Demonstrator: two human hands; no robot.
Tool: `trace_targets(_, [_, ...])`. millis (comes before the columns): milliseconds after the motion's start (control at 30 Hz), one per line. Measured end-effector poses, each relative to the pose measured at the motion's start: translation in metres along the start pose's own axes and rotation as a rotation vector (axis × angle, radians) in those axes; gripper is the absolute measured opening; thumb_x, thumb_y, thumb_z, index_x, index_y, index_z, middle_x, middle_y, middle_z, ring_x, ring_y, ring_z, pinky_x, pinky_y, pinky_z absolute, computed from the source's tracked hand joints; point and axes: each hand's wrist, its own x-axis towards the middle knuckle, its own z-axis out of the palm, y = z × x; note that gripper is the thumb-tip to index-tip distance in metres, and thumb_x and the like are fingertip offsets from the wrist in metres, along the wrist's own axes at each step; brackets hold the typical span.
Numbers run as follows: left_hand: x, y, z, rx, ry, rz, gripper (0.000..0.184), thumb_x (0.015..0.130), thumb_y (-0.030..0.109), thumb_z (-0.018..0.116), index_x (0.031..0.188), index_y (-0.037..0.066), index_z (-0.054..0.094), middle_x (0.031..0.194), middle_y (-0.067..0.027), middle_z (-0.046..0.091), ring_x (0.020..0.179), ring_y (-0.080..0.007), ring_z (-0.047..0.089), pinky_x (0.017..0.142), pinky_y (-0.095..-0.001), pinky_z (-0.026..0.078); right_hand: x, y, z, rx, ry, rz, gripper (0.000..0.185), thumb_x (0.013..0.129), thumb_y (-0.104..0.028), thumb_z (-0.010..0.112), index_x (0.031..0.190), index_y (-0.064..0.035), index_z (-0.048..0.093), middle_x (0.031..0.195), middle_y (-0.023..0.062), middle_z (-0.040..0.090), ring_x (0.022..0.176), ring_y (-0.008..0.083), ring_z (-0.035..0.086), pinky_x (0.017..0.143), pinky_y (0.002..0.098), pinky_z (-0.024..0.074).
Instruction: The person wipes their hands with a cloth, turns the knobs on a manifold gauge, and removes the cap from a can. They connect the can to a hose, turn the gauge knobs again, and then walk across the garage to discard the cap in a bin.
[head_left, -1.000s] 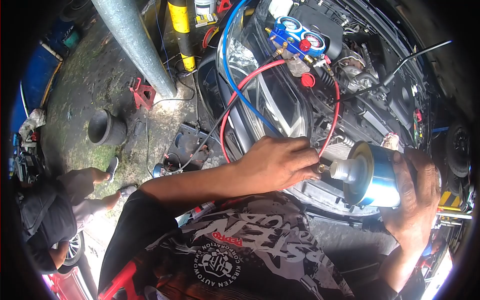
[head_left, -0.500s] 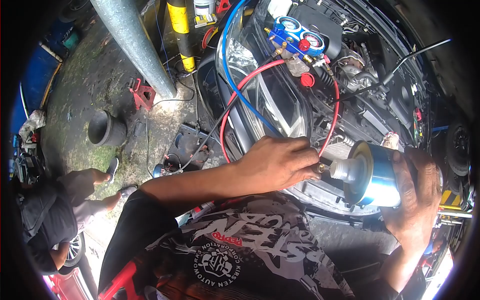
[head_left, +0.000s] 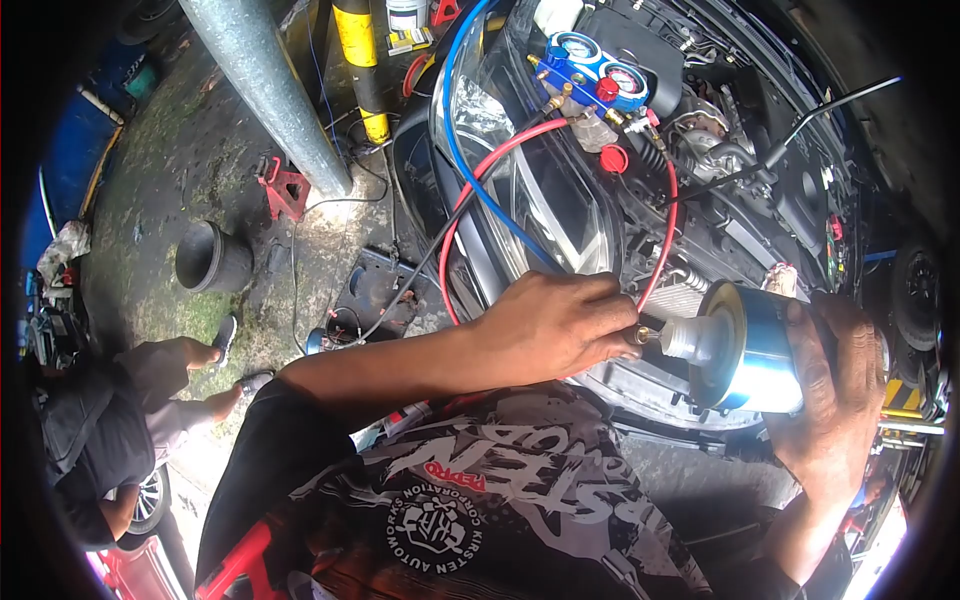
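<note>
My right hand (head_left: 835,390) is wrapped round a metal can (head_left: 755,350), which lies tilted on its side with its white threaded neck (head_left: 685,338) pointing left. My left hand (head_left: 565,325) is closed, pinching a small brass fitting (head_left: 642,335) right at the mouth of that neck. Whether the fitting touches or enters the neck cannot be made out. A blue hose (head_left: 500,215) runs down behind my left hand, and its end is hidden. A red hose (head_left: 672,225) curves close by. Both hands are over the front of a car with its engine bay exposed.
A gauge manifold (head_left: 595,78) rests on the engine bay beyond my hands. A headlight (head_left: 545,200) lies to its left. On the floor are a black bucket (head_left: 212,258) and a red jack stand (head_left: 285,190) beside a metal post (head_left: 265,90). Another person (head_left: 95,450) is at lower left.
</note>
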Motion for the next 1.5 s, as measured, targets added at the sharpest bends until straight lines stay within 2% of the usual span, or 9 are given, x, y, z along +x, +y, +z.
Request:
trace_targets(333, [0.0003, 0.0013, 0.0009, -0.013, 0.014, 0.003, 0.026, 0.088, 0.027, 0.082, 0.098, 0.009, 0.066, 0.081, -0.0041, 0.059, 0.062, -0.0235, 0.065, 0.05, -0.0396, 0.05, 0.002, 0.0002, -0.0017, -0.022, 0.006, -0.018, 0.109, 0.039, -0.003, 0.081, 0.145, -0.0216, 0.061, 0.128, 0.019, 0.061, 0.112, 0.0378, 0.065, 0.087, 0.0491, 0.0555])
trace_targets(433, [-0.0024, 0.0021, -0.0013, 0.019, -0.095, -0.049, 0.031, 0.093, 0.037, 0.076, 0.105, 0.011, 0.064, 0.087, -0.0066, 0.06, 0.074, -0.0281, 0.068, 0.059, -0.043, 0.056, 0.0026, 0.0002, -0.003, -0.027, 0.002, -0.019, 0.108, 0.039, -0.003, 0.081, 0.144, -0.0217, 0.062, 0.128, 0.0187, 0.061, 0.111, 0.0377, 0.065, 0.086, 0.0489, 0.0559])
trace_targets(533, [-0.0023, 0.0023, -0.0011, 0.016, -0.086, -0.042, 0.031, 0.093, 0.037, 0.076, 0.106, 0.011, 0.065, 0.088, -0.0065, 0.06, 0.074, -0.0277, 0.068, 0.059, -0.0426, 0.056, 0.0039, -0.0015, -0.0041, -0.025, -0.001, -0.011, 0.107, 0.039, -0.002, 0.08, 0.143, -0.0218, 0.062, 0.128, 0.0183, 0.061, 0.111, 0.0374, 0.065, 0.086, 0.0488, 0.0563])
trace_targets(633, [-0.0002, 0.0019, 0.0012, -0.004, 0.01, -0.008, 0.026, 0.089, 0.029, 0.082, 0.098, 0.01, 0.066, 0.081, -0.0037, 0.059, 0.063, -0.0235, 0.066, 0.05, -0.0397, 0.05, 0.0044, -0.002, -0.0036, -0.021, 0.004, -0.008, 0.107, 0.039, -0.001, 0.08, 0.143, -0.0218, 0.063, 0.128, 0.018, 0.061, 0.111, 0.0372, 0.065, 0.086, 0.0487, 0.0565])
trace_targets(1500, [0.0008, 0.0008, 0.004, -0.006, 0.008, 0.001, 0.026, 0.089, 0.028, 0.081, 0.099, 0.009, 0.067, 0.082, -0.004, 0.061, 0.065, -0.0236, 0.067, 0.052, -0.0393, 0.052, 0.0066, 0.0007, -0.0045, -0.048, 0.006, -0.041, 0.108, 0.041, 0.002, 0.079, 0.143, -0.024, 0.062, 0.126, 0.0169, 0.062, 0.11, 0.0365, 0.066, 0.085, 0.0477, 0.0575])
